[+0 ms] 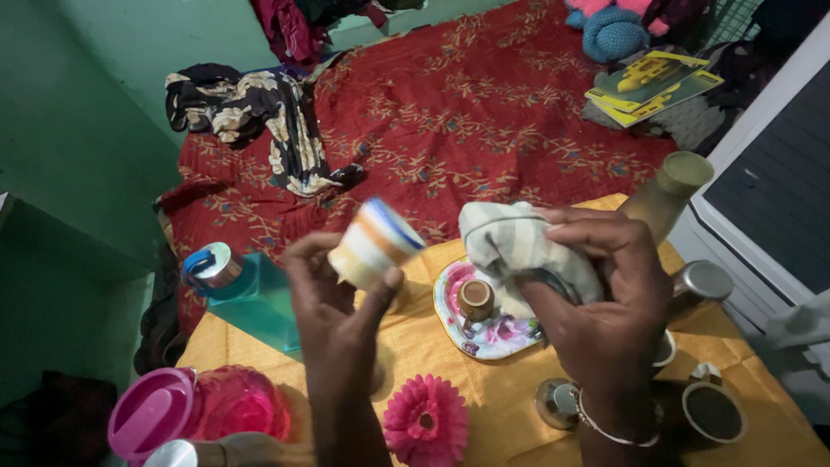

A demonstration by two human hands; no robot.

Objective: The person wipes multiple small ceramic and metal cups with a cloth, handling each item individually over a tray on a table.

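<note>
My left hand [333,303] holds up a small cup [373,243] with white, orange and blue bands, tilted and blurred. My right hand [596,294], a bangle on its wrist, grips a bunched pale striped cloth [510,242] just right of the cup. Below them a flowered plate [484,333] lies on a yellow cloth-covered table [484,406], with a small brown cup [475,298] standing on it.
On the table: a teal bottle with a metal cap [251,294], a pink bottle [207,406], a pink fabric flower [425,419], an olive bottle [666,195], metal tumblers [700,281] and a mug [713,411]. Behind is a bed with a red patterned cover [467,112], clothes and books.
</note>
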